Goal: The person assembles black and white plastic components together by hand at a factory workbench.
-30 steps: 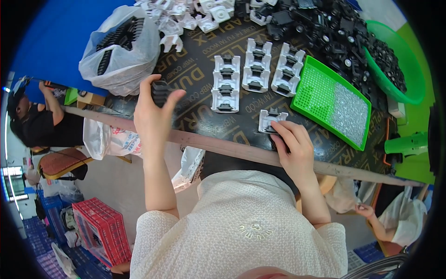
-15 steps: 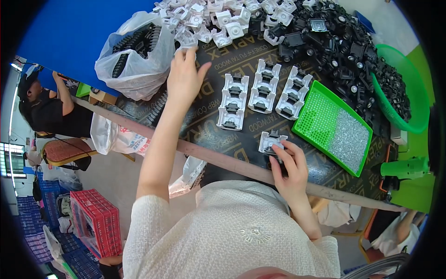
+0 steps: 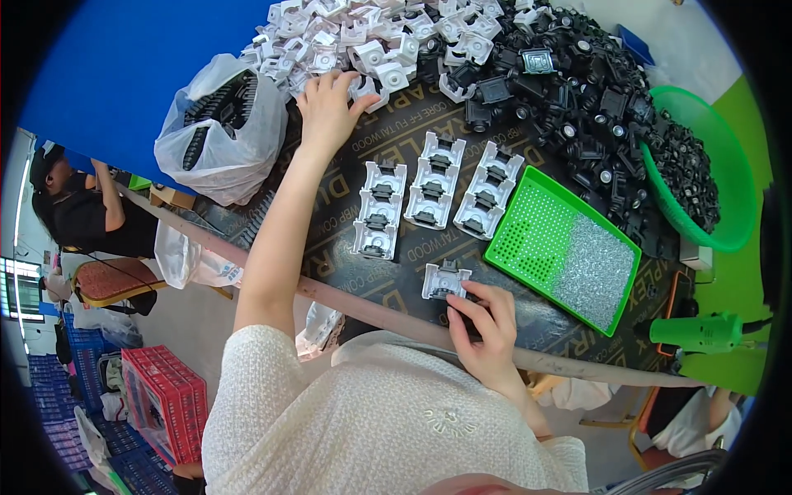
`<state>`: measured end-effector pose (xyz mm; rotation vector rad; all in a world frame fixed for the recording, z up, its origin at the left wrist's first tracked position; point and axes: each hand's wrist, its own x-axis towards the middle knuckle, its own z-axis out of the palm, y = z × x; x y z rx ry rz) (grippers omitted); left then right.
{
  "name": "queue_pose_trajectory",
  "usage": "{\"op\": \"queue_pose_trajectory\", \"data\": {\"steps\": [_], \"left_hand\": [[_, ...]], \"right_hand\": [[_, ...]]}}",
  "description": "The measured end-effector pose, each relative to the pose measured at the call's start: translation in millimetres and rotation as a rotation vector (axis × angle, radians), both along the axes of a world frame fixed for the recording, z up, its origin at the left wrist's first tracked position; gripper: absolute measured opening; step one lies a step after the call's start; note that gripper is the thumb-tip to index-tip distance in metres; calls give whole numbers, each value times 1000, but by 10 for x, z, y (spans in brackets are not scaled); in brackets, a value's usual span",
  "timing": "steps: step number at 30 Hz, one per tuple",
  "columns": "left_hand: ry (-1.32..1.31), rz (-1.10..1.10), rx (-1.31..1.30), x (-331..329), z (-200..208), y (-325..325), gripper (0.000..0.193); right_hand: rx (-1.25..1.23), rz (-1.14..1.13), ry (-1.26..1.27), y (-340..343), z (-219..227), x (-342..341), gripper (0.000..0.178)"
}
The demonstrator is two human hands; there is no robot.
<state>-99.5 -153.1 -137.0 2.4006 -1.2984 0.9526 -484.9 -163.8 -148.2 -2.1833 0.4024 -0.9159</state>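
Left hand (image 3: 328, 113), 11 o'clock: fingers apart at white pile (image 3: 371, 54); right hand (image 3: 488, 337), 4 o'clock: fingers on holder (image 3: 444, 281), likely steadying it, clamping unclear

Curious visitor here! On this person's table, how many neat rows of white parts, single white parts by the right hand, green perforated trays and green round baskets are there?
Rows of white plastic housings: 3
Single white housing by the right hand: 1
Green perforated tray: 1
Green round basket: 1
Total: 6
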Motion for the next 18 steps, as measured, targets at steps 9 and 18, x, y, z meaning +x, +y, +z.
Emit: {"op": "queue_pose_trajectory", "data": {"steps": [9,18], "left_hand": [[859,-513,406,-1265,419,1149,108],[777,-511,336,-813,313,877,90]], "right_hand": [[-321,-137,191,-467,303,-86,39],[-407,49,587,-1120,400,518,86]]}}
